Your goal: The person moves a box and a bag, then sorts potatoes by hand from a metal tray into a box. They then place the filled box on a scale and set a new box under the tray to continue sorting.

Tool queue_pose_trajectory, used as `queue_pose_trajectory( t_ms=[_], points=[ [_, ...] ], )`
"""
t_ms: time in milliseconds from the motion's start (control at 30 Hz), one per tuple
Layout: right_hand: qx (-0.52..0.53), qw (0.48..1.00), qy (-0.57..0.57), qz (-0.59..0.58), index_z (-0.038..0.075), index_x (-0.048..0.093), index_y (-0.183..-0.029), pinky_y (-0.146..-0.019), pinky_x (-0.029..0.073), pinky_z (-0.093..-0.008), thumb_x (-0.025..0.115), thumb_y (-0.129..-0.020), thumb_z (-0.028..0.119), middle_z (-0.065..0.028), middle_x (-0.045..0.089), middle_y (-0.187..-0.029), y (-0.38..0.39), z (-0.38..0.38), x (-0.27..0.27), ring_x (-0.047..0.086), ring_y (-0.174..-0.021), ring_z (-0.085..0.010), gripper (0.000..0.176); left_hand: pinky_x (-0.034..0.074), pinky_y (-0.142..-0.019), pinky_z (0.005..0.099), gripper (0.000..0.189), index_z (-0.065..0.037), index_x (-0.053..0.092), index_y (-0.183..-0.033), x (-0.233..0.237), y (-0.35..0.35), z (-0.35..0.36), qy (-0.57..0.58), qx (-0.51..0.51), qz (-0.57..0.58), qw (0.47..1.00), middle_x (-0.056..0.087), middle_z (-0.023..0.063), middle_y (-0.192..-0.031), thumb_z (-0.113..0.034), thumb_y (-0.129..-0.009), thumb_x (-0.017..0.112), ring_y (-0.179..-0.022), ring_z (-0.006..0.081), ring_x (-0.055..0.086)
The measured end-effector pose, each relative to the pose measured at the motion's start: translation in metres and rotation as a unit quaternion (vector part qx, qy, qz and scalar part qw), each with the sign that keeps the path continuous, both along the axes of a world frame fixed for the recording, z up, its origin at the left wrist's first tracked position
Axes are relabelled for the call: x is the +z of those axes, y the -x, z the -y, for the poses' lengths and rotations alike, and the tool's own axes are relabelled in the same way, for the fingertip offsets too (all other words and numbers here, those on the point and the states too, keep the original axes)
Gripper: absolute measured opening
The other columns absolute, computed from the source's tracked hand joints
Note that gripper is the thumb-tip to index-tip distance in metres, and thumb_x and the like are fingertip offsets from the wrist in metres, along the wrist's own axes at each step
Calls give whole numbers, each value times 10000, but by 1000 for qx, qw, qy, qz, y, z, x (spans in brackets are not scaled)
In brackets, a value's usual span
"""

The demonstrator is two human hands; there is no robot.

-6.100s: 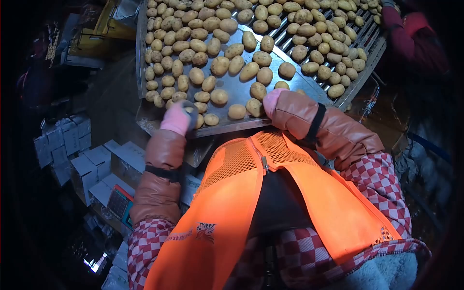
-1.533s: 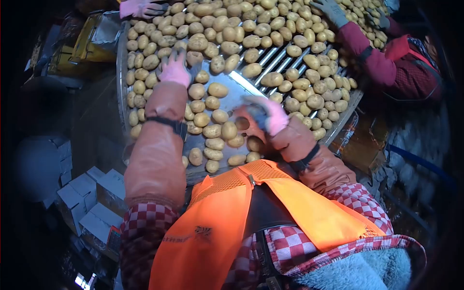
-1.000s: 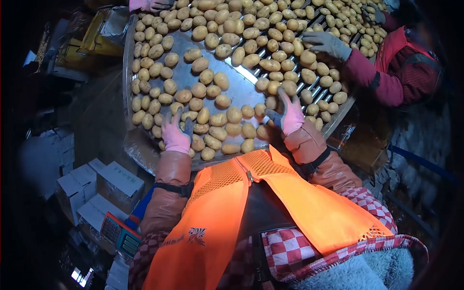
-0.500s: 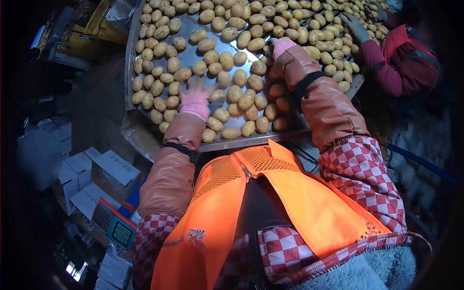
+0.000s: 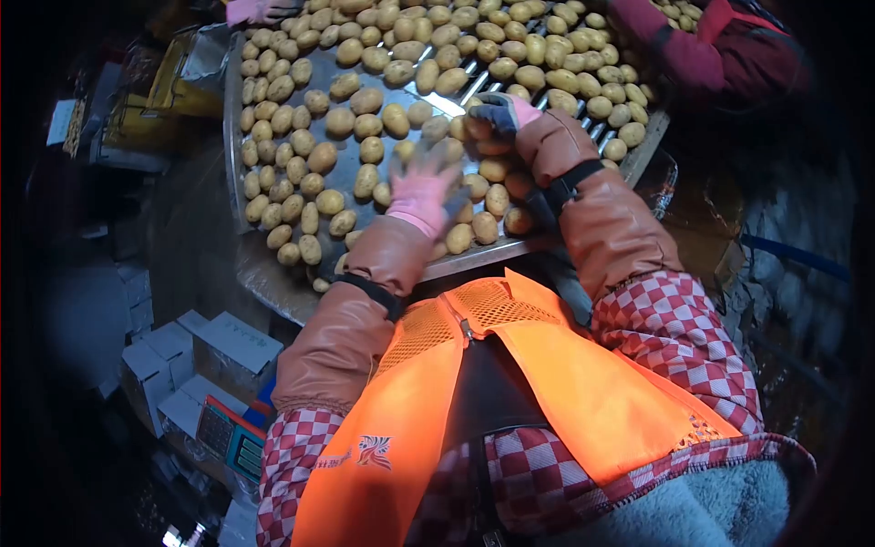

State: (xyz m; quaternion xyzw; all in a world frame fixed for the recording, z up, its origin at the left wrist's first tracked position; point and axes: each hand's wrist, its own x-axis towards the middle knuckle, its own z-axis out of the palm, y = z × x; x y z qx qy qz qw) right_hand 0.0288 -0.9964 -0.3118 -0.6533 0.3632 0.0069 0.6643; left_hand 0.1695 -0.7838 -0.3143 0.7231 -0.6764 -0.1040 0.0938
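My left hand [image 5: 424, 190], in a pink glove with dark fingers, is over the near part of a metal sorting table [image 5: 351, 71]. Its fingers are spread and smeared by motion, among loose potatoes [image 5: 395, 120]. My right hand [image 5: 507, 111], gloved alike, lies farther right at the edge of the metal rollers [image 5: 474, 84]. Its fingers are apart and bent over potatoes; I see none gripped, though the palm side is hidden. Several potatoes [image 5: 486, 228] sit between my hands and the table's near rim [image 5: 474, 258].
A person's maroon sleeve [image 5: 697, 64] reaches in at the far right. Another pink-gloved hand [image 5: 262, 11] rests at the table's top left corner. Cartons [image 5: 232, 351] and a red-and-teal device [image 5: 230, 438] stand low on the left. Yellow bins [image 5: 173, 87] are beyond the table's left side.
My left hand has swept right, closer to my right hand. Potatoes near the front have shifted, exposing more metal. The camera view has moved, and a pink-gloved hand now shows at the top left.
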Motion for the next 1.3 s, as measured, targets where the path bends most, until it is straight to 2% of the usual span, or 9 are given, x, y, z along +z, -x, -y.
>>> queue_pose_trajectory(
  t_ms=[233, 400, 533, 567, 633, 667, 800, 1100, 1300],
  points=[
    [-217, 779, -488, 328, 54, 453, -1396, -805, 559, -529, 486, -969, 527, -204, 589, -1253, 72, -49, 8, 615, -1051, -426, 638, 243, -1160, 543, 547, -271, 592, -1305, -41, -59, -51, 10, 165, -31, 986, 412, 74, -1493, -327, -781, 738, -1442, 340, 268],
    [-369, 911, -158, 89, 87, 552, -1323, -558, 499, -305, 514, -948, 583, -110, 670, -1060, 145, -84, 44, 636, -695, -159, 623, 224, -1162, 549, 639, -332, 433, -1448, -24, -62, -58, -113, 147, 47, 982, 274, 79, -1572, -367, -861, 684, -1474, 356, 173],
    [-450, 676, -355, 462, 29, 572, -1180, -773, 577, -376, 487, -1006, 409, -160, 651, -995, 270, -48, -1, 679, -898, -269, 427, 231, -1157, 556, 556, -329, 468, -1424, -12, -67, -59, -101, 125, 66, 985, 327, 117, -1545, -419, -898, 625, -1455, 377, 222],
    [-441, 867, -30, 232, 72, 539, -1258, -788, 568, -401, 499, -1002, 402, -160, 646, -1080, 291, -47, -10, 663, -939, -260, 420, 265, -1140, 552, 494, -280, 537, -1369, -13, -62, -58, -44, 160, 67, 984, 411, 130, -1490, -409, -899, 616, -1420, 388, 288],
    [-550, 826, 58, 110, 106, 483, -1358, -853, 541, -426, 506, -1001, 394, -166, 625, -1211, 287, -44, -9, 637, -1024, -251, 459, 307, -1104, 552, 426, -222, 604, -1286, -5, -47, -59, 38, 117, 33, 992, 524, 137, -1374, -359, -884, 629, -1351, 387, 387],
    [-684, 660, -203, 236, 97, 460, -1379, -903, 523, -426, 501, -1005, 392, -173, 610, -1257, 273, -45, 8, 628, -1068, -252, 478, 318, -1095, 546, 402, -209, 623, -1259, -6, -41, -63, 44, 70, 27, 996, 548, 137, -1343, -343, -880, 632, -1329, 382, 416],
    [-348, 917, -193, -38, 106, 543, -1264, -580, 534, -288, 533, -973, 361, -99, 657, -992, 198, -75, 32, 652, -755, -175, 387, 442, -964, 483, 249, -201, 699, -1090, 1, -55, -69, -14, 183, 29, 983, 602, 159, -1242, -292, -864, 643, -1140, 364, 560],
    [-58, 955, 161, -244, 86, 319, -1471, -913, 490, -488, 593, -912, 297, -304, 632, -1118, 59, -144, -31, 622, -1042, -449, 657, 483, -940, 461, 445, -182, 552, -1319, 18, 17, 30, -246, 55, -30, 967, 624, 193, -1193, -134, -876, 546, -1114, 362, 608],
    [26, 987, 148, -51, 97, 279, -1519, -935, 496, -379, 675, -884, 309, -169, 631, -1234, 51, -135, -12, 609, -1131, -279, 778, 484, -946, 441, 336, -192, 616, -1258, -9, -29, 46, -253, 46, -87, 962, 642, 192, -1211, -217, -953, 478, -1147, 341, 608]
  ],
)
